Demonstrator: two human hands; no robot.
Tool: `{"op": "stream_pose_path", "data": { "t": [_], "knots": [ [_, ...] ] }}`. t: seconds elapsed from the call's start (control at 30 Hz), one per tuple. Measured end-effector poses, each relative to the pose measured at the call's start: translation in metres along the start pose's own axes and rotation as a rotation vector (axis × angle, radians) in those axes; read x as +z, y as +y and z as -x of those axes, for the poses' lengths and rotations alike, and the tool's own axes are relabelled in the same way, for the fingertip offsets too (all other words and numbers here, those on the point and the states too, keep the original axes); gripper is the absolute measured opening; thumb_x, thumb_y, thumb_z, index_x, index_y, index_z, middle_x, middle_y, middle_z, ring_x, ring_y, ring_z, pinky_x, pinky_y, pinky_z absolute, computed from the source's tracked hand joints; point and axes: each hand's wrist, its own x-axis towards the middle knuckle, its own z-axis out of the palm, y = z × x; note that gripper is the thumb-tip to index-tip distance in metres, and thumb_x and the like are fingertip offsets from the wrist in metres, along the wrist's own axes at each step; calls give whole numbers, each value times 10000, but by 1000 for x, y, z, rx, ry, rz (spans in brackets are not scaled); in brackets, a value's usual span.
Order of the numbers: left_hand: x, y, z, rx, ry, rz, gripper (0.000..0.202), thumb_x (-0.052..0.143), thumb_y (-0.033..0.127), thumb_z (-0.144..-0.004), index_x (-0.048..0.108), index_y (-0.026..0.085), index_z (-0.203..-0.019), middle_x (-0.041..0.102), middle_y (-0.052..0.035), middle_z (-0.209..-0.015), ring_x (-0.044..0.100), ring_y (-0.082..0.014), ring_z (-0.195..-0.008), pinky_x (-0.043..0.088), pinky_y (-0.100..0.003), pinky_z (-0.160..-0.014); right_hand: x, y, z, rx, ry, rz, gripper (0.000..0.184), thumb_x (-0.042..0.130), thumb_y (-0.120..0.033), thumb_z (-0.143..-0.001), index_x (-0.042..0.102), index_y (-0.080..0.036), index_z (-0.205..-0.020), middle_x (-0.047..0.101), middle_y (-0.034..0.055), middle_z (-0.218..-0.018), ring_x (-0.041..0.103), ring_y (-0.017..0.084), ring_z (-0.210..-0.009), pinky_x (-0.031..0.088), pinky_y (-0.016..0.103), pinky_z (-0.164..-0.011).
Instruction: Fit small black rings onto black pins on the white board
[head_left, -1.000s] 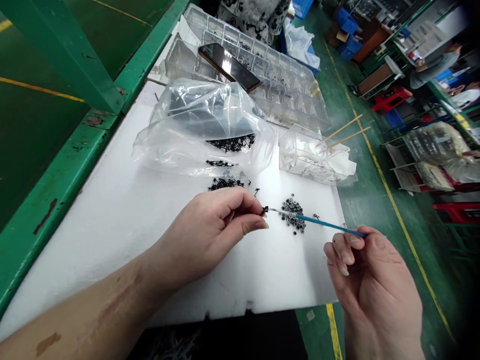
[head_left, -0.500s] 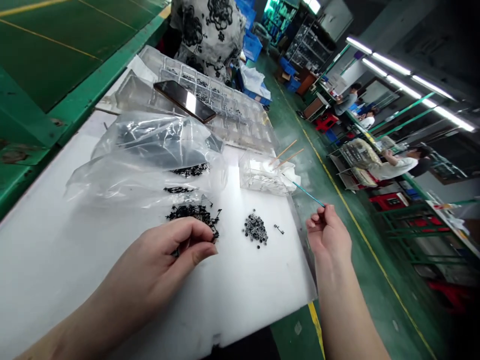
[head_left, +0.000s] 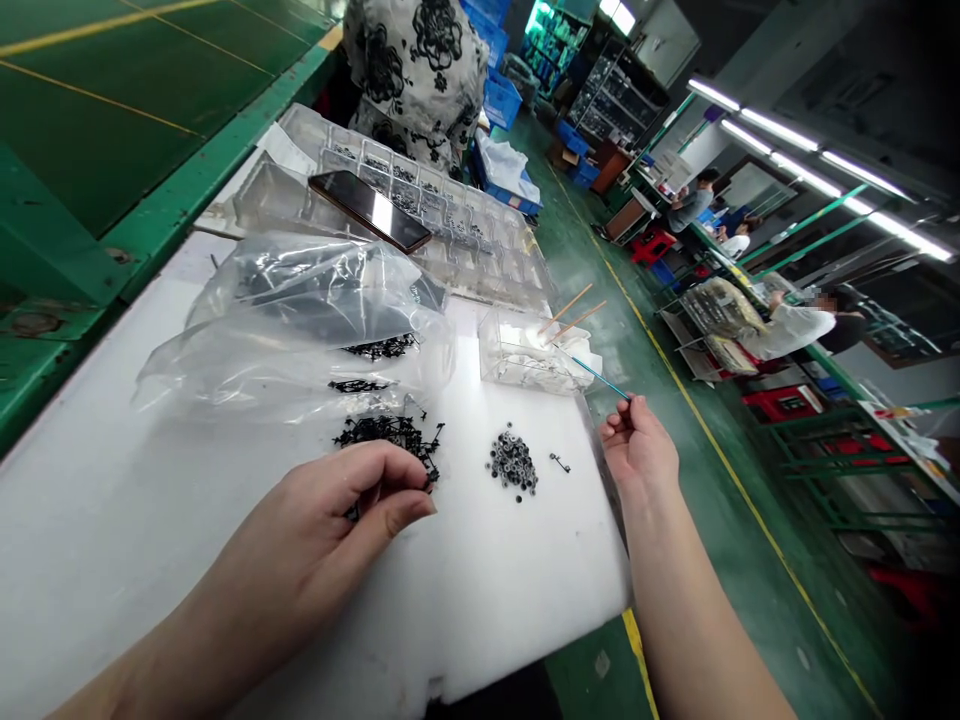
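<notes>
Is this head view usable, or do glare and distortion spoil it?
Head view: the wide lens bends the green steel bench frame and tilts the scene; the ceiling strip lights glare; the phone shows a bright reflection; the right corners darken; the small black parts remain fairly sharp.

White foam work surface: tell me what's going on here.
A person's left hand is pinched at the edge of a heap of small black parts on a white foam sheet. The right hand holds up a thin blue-handled pick, beyond a pile of small ringed parts. A clear plastic bag lies further along.
</notes>
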Motion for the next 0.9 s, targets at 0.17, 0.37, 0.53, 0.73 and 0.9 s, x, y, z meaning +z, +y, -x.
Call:
{"op": "stream_pose_path", "data": {
  "t": [0.17, 0.37, 0.53, 0.73, 0.9],
  "knots": [
    [0, 1, 1, -14, -9, 1, 241, 668, 439, -1053, 745, 281, -889, 734, 23, -754, 654, -179, -658, 444, -287, -616, 2, 0, -4, 7, -34, 22, 247, 778, -384, -1047, 683, -158, -1018, 657, -36, -817, 580, 80, -590, 473, 197, -512],
    [-3, -2, -1, 25, -27, -2, 228, 686, 434, -1049, 750, 278, -896, 744, 20, -744, 657, -178, -639, 453, -276, -586, -10, -8, 3, -113, -51, 175, 580, 937, -687, -796, 638, -212, -941, 658, -26, -796, 578, 113, -588, 451, 234, -480],
    [-4, -1, 0, 13, -11, -10, 205, 683, 403, -1048, 747, 276, -900, 717, 25, -720, 625, -171, -621, 436, -274, -568, -31, -11, 70, -403, -110, 451, 389, 879, -587, -900, 720, -238, -967, 622, -44, -740, 529, 105, -620, 464, 242, -570],
    [-6, 0, -1, 29, -59, -79, 209, 681, 416, -1057, 748, 270, -923, 732, 29, -745, 653, -161, -638, 464, -266, -589, -24, 9, 158, -476, -602, 884, 127, 898, -351, -859, 890, -291, -971, 802, 56, -984, 685, 199, -730, 559, 338, -652],
    [-6, -3, -3, 103, -77, -78, 177, 677, 347, -1061, 734, 256, -920, 737, 31, -749, 663, -155, -646, 472, -267, -596, -17, 30, 167, -604, -591, 992, 151, 758, -368, -968, 874, -279, -1007, 795, 74, -990, 720, 231, -788, 608, 392, -773]
  ]
}}
